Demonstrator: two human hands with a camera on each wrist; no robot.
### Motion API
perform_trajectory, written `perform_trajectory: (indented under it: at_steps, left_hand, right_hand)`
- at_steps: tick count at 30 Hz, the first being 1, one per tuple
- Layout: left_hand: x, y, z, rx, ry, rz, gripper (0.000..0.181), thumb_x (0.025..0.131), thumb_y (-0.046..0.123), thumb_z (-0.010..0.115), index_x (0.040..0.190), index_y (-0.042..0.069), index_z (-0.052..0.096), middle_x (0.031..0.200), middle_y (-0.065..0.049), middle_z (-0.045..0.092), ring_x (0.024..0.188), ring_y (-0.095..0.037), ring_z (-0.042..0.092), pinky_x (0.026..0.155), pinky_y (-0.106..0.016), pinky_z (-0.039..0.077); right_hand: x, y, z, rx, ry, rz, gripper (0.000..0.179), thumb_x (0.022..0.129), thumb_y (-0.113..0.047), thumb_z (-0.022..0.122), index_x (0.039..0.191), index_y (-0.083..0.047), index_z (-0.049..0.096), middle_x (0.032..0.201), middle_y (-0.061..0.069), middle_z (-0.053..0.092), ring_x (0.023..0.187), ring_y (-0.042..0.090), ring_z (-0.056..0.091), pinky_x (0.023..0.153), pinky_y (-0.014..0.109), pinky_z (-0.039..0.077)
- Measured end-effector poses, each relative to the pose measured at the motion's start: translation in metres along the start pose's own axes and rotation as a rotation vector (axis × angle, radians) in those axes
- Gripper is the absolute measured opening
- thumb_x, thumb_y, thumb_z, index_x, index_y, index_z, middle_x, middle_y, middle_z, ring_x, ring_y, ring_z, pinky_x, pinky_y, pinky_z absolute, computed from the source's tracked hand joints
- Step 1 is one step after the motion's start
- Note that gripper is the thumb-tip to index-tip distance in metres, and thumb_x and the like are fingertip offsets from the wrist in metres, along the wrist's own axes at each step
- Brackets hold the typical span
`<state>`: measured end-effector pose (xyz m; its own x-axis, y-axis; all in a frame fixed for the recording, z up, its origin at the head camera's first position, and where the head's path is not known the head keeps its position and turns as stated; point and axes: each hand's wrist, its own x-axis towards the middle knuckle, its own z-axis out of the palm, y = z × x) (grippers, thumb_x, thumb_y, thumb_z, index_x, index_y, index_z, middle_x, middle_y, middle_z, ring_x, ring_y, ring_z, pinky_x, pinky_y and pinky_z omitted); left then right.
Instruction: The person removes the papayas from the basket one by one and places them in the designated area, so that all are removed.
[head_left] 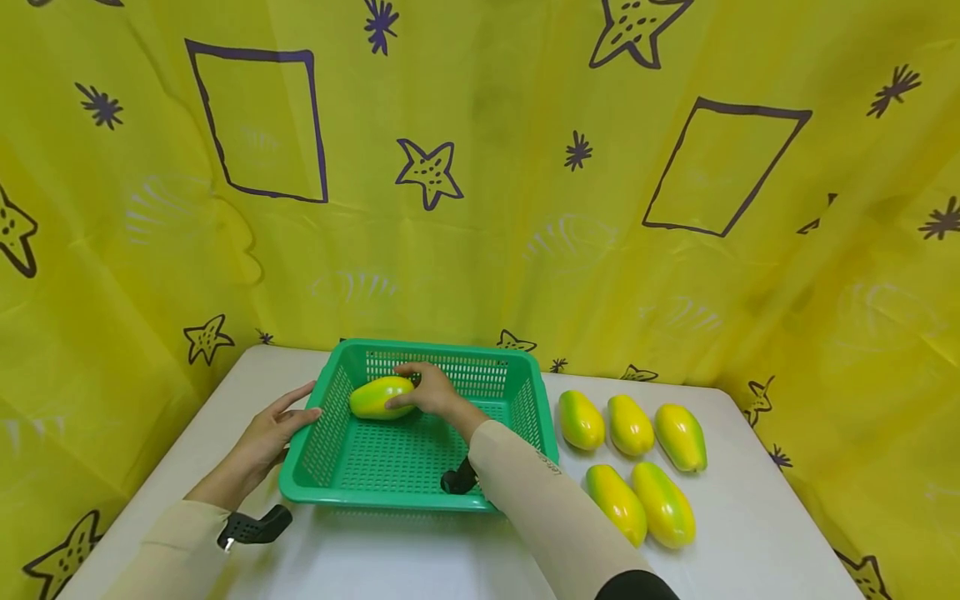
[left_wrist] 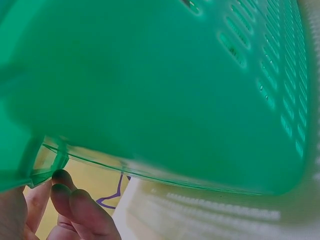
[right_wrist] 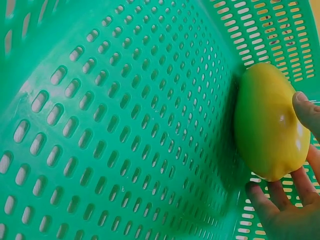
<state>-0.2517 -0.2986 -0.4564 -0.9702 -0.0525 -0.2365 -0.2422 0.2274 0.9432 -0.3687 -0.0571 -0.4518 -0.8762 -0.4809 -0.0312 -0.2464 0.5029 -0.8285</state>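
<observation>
My right hand [head_left: 431,390] reaches inside a green plastic basket [head_left: 420,499] and holds a yellow-green papaya [head_left: 378,397] near the left end wall. In the right wrist view the thumb lies on one side of the papaya [right_wrist: 270,122] and the fingers [right_wrist: 262,202] lie around its end, close over the slotted basket floor. The left hand [head_left: 273,429] grips the basket's left rim, its thumb on top. Seen from the left wrist, curled fingers [left_wrist: 82,205] sit at the underside of the rim, beside the basket's outer wall [left_wrist: 125,100].
Several more papayas [head_left: 631,425] lie in two loose rows on the white table [head_left: 757,517], right of the basket. A yellow patterned curtain [head_left: 487,250] hangs behind and along both sides. Black wrist straps with camera mounts [head_left: 255,527] are on both arms.
</observation>
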Motion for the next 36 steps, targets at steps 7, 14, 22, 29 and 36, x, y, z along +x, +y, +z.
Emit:
perform_trajectory:
  at_steps: [7,14,22,29,36]
  left_hand:
    - [-0.0002,0.0001,-0.0001,0.012,0.001,0.002,0.078,0.098,0.041,0.060,0.159,0.017,0.018,0.129,-0.019,0.058,0.093,-0.012,0.063,0.079,-0.033,0.054]
    - [-0.0002,0.0014,-0.0005,0.006,-0.001,-0.004,0.078,0.097,0.042,0.061,0.159,0.017,0.019,0.124,-0.013,0.061,0.093,-0.012,0.063,0.080,-0.032,0.054]
    - [-0.0002,0.0015,-0.0006,0.009,0.001,-0.009,0.077,0.097,0.040,0.061,0.159,0.018,0.020,0.121,-0.011,0.062,0.090,-0.010,0.063,0.078,-0.031,0.054]
    - [0.0002,0.0014,-0.0004,-0.004,0.003,-0.010,0.078,0.097,0.039,0.061,0.159,0.017,0.020,0.117,-0.008,0.064,0.088,-0.010,0.064,0.076,-0.030,0.055]
    - [-0.0001,0.0018,0.0000,-0.013,0.005,-0.008,0.077,0.097,0.037,0.062,0.159,0.017,0.020,0.116,-0.007,0.065,0.088,-0.010,0.064,0.076,-0.031,0.055]
  right_hand:
    - [0.0027,0.0030,0.0024,-0.018,-0.023,0.002,0.061,0.078,-0.017,0.084,0.134,-0.012,0.062,0.138,0.007,0.057,0.112,0.023,0.058,0.085,0.030,0.052]
    - [0.0042,0.0030,0.0045,-0.032,-0.024,-0.004,0.061,0.078,-0.016,0.084,0.134,-0.012,0.061,0.138,0.007,0.057,0.116,0.025,0.056,0.088,0.032,0.051]
    - [0.0055,0.0001,0.0071,-0.083,-0.029,-0.028,0.060,0.078,-0.016,0.084,0.133,-0.009,0.061,0.133,0.009,0.059,0.112,0.025,0.058,0.087,0.031,0.051]
    - [0.0040,-0.0014,0.0067,-0.074,-0.036,-0.008,0.059,0.078,-0.016,0.084,0.133,-0.010,0.061,0.130,0.009,0.060,0.110,0.024,0.057,0.087,0.032,0.051]
    - [0.0001,-0.0027,0.0062,-0.070,-0.048,-0.001,0.058,0.080,-0.018,0.082,0.132,-0.010,0.059,0.131,0.010,0.060,0.115,0.025,0.057,0.091,0.033,0.051]
